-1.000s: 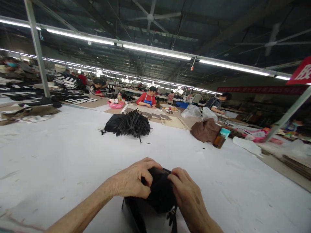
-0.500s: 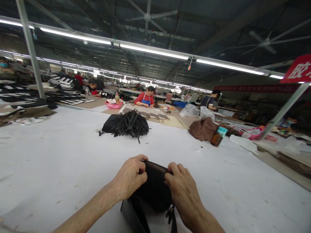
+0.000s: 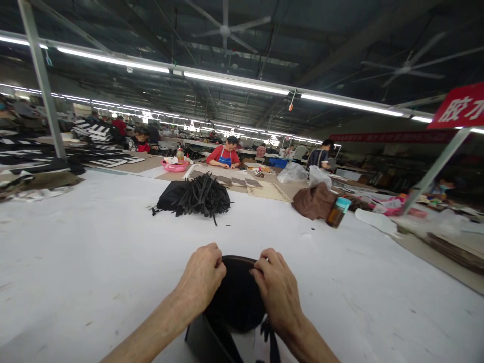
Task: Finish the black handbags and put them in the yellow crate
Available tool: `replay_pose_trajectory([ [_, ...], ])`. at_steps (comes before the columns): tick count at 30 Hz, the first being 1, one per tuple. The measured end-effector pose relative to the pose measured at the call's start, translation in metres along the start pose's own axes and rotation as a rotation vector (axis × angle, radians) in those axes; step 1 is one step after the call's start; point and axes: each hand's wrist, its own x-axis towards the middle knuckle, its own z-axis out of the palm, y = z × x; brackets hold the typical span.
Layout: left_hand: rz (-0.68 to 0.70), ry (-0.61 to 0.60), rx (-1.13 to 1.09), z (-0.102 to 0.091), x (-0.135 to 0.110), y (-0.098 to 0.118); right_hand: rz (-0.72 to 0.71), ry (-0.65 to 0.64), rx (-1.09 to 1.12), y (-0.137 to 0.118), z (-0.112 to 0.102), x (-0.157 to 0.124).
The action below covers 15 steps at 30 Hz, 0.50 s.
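Note:
A black bag (image 3: 238, 292) stands at the near edge of the white table, its far rim held between my two hands. My left hand (image 3: 204, 277) pinches the rim on the left with curled fingers. On the right, my right hand (image 3: 278, 282) grips the same rim, thumb inside and fingers over the edge. A dark strap or side panel (image 3: 207, 338) of the bag hangs toward me at lower left. Thin black strips (image 3: 267, 333) dangle below my right hand. The bag's underside is out of sight.
Beyond the bag lies a heap of black strips (image 3: 206, 196) on black pieces. A brown cloth bundle (image 3: 313, 200) and a bottle with a turquoise lid (image 3: 338, 212) stand right of it on the white table (image 3: 113, 242). A person in red (image 3: 225, 154) works opposite.
Both hands have shifted slightly along the rim, and the far edge of the bag now looks more rounded. The view has swung a little to the right.

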Motion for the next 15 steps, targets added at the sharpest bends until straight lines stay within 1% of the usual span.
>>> replay_pose_trajectory([
  [5,-0.019,-0.028,0.015,0.0,-0.001,0.0,0.056,0.063,0.13,0.01,0.0,-0.004],
  [7,-0.015,-0.041,0.016,0.001,0.0,0.0,0.075,0.057,0.196,0.015,-0.002,-0.004],
  [9,0.004,-0.033,0.026,0.001,0.0,-0.001,0.136,-0.032,0.328,0.02,-0.006,-0.003],
  [12,0.027,-0.03,0.056,0.002,0.002,-0.001,0.279,-0.234,0.608,0.028,-0.01,-0.003],
  [13,0.027,-0.033,0.063,0.003,0.003,-0.001,0.315,-0.268,0.685,0.03,-0.01,-0.004],
  [15,0.019,-0.039,0.072,0.003,0.004,-0.001,0.354,-0.27,0.784,0.033,-0.011,-0.005],
])
